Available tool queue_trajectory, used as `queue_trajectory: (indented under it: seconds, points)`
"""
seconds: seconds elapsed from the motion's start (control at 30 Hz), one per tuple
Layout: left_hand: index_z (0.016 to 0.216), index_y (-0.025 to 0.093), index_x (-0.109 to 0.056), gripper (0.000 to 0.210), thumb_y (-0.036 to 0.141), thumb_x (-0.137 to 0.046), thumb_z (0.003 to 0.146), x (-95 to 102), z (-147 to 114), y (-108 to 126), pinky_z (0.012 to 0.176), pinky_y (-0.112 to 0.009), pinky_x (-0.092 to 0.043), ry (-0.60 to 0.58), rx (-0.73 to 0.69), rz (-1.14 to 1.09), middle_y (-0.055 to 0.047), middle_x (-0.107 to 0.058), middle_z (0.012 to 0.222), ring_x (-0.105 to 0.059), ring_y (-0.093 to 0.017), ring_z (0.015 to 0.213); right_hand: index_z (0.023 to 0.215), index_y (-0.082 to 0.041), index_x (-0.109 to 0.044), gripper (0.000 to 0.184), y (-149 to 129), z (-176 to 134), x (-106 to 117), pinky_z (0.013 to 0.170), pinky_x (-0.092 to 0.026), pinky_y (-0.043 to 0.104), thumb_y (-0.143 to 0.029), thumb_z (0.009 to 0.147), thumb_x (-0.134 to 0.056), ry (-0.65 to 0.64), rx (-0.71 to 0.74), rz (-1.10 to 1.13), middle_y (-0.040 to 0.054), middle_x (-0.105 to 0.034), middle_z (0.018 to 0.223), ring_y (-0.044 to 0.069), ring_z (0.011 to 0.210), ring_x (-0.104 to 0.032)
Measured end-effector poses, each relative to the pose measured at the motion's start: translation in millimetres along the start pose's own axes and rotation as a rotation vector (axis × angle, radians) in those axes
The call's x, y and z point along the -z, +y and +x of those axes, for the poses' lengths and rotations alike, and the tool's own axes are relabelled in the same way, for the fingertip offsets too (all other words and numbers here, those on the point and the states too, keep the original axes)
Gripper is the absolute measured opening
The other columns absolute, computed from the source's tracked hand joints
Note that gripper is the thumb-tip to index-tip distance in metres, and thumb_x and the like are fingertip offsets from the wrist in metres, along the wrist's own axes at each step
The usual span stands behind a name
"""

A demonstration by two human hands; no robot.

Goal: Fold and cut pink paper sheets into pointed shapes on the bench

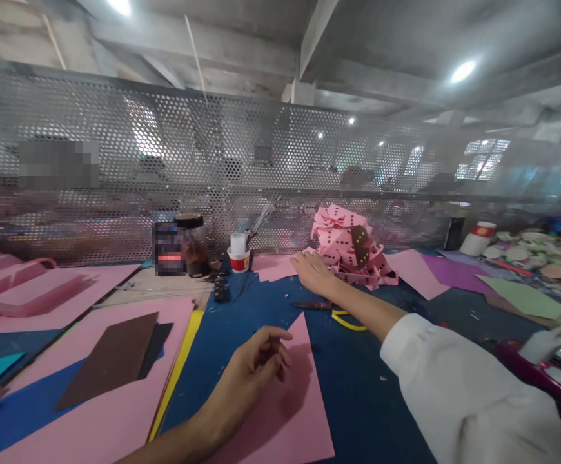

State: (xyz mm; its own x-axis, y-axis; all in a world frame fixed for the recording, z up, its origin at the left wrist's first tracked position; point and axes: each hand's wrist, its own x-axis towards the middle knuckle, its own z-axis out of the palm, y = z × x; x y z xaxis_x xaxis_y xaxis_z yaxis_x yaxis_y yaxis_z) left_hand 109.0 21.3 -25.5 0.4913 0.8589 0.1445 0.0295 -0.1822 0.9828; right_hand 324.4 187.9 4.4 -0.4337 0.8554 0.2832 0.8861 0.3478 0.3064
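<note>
a large pink sheet [304,399] lies on the near side of the scissors [315,305], its lower edge running out of view and part of it covered by the left hand [261,361]. that hand's fingers curl loosely, thumb and forefinger apart, with nothing visible in their hold; whether it touches the sheet is hard to tell. beyond the scissors, slightly left, lie smaller pink sheets [275,267], with the right hand [313,270] at their right end, fingers stretched forward; i cannot tell whether they pinch an edge. the forearm passes close to the scissors' yellow handle.

behind the scissors, to the right, a heap of dotted pink paper pieces [341,241] is partly hidden by the right hand. farther left of the scissors stand a red-and-white cup [240,261] and a dark-lidded jar [196,248], a pixelated patch beside the jar. well right of the scissors, a glossy purple object [527,361] is cut off by the frame and hard to identify.
</note>
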Motion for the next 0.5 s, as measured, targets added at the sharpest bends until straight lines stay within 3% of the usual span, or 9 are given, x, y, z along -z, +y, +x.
queue_trajectory:
  seconds: [0.23,0.5]
  points:
    - [0.111,0.020,-0.057,0.022,0.023,-0.051,0.090,0.6,-2,3,0.070,-0.031,-0.047,-0.022,-0.005,0.024,-0.003,-0.065,0.088,-0.062,-0.015,0.073,0.112,-0.009,-0.062,0.029,-10,-7,-5,0.093,-0.038,0.041,-0.007,0.092,-0.042,-0.068,0.019,0.103,0.0191,-0.069,0.111,0.029,0.108,-0.060]
    - [0.112,0.020,-0.056,0.021,0.019,-0.049,0.092,0.9,-5,-2,0.073,-0.030,-0.048,-0.021,-0.011,0.044,-0.003,-0.066,0.088,-0.061,-0.015,0.075,0.116,-0.012,-0.063,0.034,-2,12,-12,0.091,-0.042,0.039,-0.006,0.089,-0.044,-0.089,-0.017,0.243,0.0159,-0.068,0.118,0.028,0.112,-0.059]
